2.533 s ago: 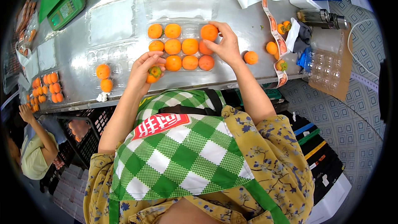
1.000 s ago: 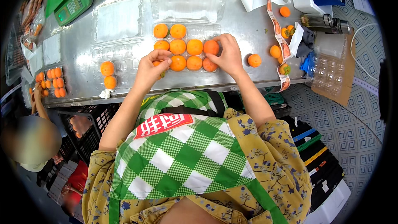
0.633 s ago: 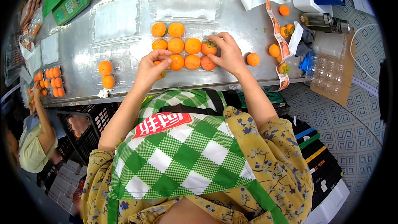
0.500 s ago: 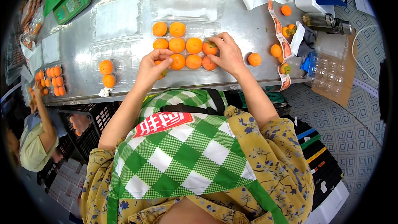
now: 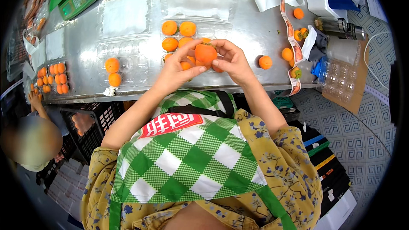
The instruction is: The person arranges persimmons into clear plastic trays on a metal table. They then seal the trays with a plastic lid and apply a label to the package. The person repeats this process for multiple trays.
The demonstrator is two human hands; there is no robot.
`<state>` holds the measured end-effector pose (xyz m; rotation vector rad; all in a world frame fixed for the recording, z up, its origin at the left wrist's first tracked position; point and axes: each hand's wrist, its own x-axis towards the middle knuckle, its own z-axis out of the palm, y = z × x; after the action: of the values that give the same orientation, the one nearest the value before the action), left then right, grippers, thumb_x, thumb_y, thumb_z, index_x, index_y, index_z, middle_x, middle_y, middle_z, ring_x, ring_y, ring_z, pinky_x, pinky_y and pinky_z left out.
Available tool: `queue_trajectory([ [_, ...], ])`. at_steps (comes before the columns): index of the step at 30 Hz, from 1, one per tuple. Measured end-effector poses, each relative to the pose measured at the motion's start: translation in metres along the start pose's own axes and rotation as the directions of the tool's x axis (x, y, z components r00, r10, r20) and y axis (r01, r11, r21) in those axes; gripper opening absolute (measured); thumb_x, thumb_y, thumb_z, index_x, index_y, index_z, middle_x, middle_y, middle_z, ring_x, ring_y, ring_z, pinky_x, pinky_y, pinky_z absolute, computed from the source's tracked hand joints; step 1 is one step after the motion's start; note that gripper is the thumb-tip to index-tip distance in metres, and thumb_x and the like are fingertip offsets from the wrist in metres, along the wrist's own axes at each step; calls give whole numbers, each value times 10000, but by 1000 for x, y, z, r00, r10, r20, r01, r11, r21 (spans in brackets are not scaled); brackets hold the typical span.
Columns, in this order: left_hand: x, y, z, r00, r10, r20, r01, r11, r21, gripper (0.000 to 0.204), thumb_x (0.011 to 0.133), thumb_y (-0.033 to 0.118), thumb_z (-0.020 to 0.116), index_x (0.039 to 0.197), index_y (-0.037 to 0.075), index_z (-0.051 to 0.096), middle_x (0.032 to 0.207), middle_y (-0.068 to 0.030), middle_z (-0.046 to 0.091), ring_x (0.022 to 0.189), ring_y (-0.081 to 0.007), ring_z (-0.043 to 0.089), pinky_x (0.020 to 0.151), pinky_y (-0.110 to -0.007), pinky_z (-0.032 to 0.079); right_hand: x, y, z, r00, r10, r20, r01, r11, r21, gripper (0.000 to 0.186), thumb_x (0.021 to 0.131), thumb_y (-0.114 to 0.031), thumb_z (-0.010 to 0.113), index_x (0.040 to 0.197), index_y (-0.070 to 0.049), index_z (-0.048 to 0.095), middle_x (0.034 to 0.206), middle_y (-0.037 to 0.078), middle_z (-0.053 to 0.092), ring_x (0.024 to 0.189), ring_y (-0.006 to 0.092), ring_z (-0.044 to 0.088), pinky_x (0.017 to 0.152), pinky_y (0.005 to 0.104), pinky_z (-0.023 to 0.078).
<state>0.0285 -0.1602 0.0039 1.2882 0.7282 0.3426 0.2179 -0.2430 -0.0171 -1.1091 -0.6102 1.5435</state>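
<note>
An orange persimmon (image 5: pixel 205 53) with a green calyx is lifted above the clear plastic tray (image 5: pixel 218 28), held between my two hands. My left hand (image 5: pixel 174 70) closes on its left side, with the thumb stretched out below it. On its right side, the thumb and fingers of my right hand (image 5: pixel 235 62) pinch it. Persimmons fill part of the tray beneath, among them one at the back left (image 5: pixel 169 27) and one beside it (image 5: pixel 187 28). My hands and the raised fruit hide several others in the tray.
A loose persimmon (image 5: pixel 265 62) lies to the right, before a printed label strip (image 5: pixel 290 30). To the left, another clear tray (image 5: pixel 132 59) holds two persimmons. A green scale (image 5: pixel 76 0) stands at the back left. A co-worker's hand (image 5: pixel 35 99) is at far left.
My right hand has raised a persimmon from the tray's right side and brought it inward. My left hand has left the front-left fruit and moved right to meet it. The view has shifted slightly.
</note>
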Motion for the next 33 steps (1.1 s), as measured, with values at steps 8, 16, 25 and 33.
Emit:
queue_trajectory([
  [8,-5,-4,1,997,3,-71,-17,981,-195,573,792,27,687,1327,65,486,1123,-55,595,909,-80,565,769,-221,473,-5,-11,29,993,-109,-44,107,994,-33,369,786,-14,655,1136,-41,543,1081,46,582,1004,128,563,873,295,477],
  [16,-7,-6,-2,997,20,-68,-32,984,-174,537,777,23,695,1288,61,534,1134,-50,593,928,-87,559,795,-228,474,-8,-20,36,994,53,-95,-42,992,118,271,828,-4,605,1094,-15,559,1026,53,610,950,124,584,800,284,505],
  [25,-7,-4,-2,998,-11,-61,0,984,-177,529,781,36,698,1284,59,535,1117,-51,608,918,-86,564,782,-229,477,-9,-19,39,992,13,-127,-15,1000,-19,273,856,-25,565,1127,-11,547,1037,66,607,941,141,590,795,283,502],
  [33,-10,-7,-8,979,-204,23,183,819,-543,477,823,83,672,1276,74,525,1029,-40,635,798,-107,593,685,-230,490,-8,-23,38,996,-35,-76,21,985,-170,460,796,-65,665,1225,-35,501,1106,91,570,1041,179,553,841,306,491],
])
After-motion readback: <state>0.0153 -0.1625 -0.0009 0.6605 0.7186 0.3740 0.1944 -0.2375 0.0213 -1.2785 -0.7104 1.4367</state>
